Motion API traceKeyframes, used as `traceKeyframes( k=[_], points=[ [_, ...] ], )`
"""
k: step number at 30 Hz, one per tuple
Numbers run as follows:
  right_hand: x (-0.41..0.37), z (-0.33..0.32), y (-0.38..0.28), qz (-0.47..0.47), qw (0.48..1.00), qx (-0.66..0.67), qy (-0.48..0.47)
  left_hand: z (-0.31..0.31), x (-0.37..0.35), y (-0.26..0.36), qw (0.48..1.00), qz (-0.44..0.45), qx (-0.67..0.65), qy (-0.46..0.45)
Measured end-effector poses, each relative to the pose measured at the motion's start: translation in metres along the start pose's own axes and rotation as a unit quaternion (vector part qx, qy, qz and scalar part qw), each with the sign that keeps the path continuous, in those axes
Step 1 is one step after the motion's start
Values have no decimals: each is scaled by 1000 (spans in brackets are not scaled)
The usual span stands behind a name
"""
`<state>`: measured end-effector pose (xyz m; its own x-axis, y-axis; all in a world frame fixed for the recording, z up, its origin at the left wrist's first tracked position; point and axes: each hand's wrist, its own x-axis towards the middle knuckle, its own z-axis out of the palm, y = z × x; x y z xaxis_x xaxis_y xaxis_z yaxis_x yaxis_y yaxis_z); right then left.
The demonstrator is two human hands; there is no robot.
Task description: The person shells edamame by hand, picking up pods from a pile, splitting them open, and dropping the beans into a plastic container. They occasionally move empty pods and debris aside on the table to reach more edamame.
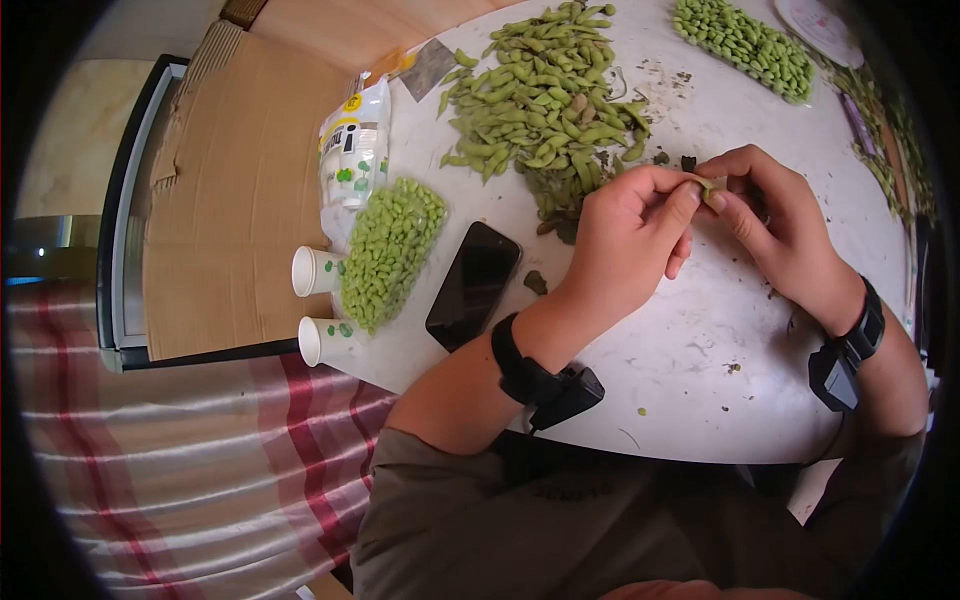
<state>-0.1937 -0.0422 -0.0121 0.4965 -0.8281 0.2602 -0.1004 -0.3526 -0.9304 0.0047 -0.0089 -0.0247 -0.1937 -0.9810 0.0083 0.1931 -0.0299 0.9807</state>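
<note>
My left hand [625, 245] and my right hand [775, 225] meet above the white table [700, 350], both pinching one small green bean pod [713, 187] between thumbs and fingertips. Just beyond the hands lies a big heap of green pods [545, 90]. A pile of shelled green beans [390, 250] lies to the left on the table. Both wrists wear black bands with small devices.
A black phone [472, 285] lies face up beside my left wrist. Two white paper cups [315, 270] lie on their sides at the table's left edge, near a white printed bag [352, 150]. Another pod pile [745, 45] sits at far right. Flattened cardboard [240, 190] lies left.
</note>
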Motion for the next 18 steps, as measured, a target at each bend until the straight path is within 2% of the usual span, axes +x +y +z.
traceKeyframes(
  k=[2,3,4,5,6,8,12,14,18],
  points=[
    [-2,-2,1,-37,996,-84,-10,-3,1,-2,1000,2,-7,-5],
    [-2,-3,3,-37,996,-84,-11,-3,1,1,1000,4,-14,-13],
    [-1,-4,4,-82,987,-140,0,-1,1,4,1000,4,-14,-12],
    [-1,-4,4,-126,972,-196,10,2,0,8,998,-26,-49,-8],
    [0,-5,2,-126,972,-197,10,4,0,11,995,-56,-85,-4],
    [1,-7,-5,-164,951,-262,10,4,0,6,998,-30,-60,-15],
    [-2,-3,-2,-180,951,-253,9,3,-1,1,999,4,-22,-26],
    [-7,2,3,-114,977,-173,47,6,-3,3,1000,5,-21,-17],
    [-8,4,-2,-67,989,-124,48,5,-4,-1,999,14,33,-3]
  ],
)
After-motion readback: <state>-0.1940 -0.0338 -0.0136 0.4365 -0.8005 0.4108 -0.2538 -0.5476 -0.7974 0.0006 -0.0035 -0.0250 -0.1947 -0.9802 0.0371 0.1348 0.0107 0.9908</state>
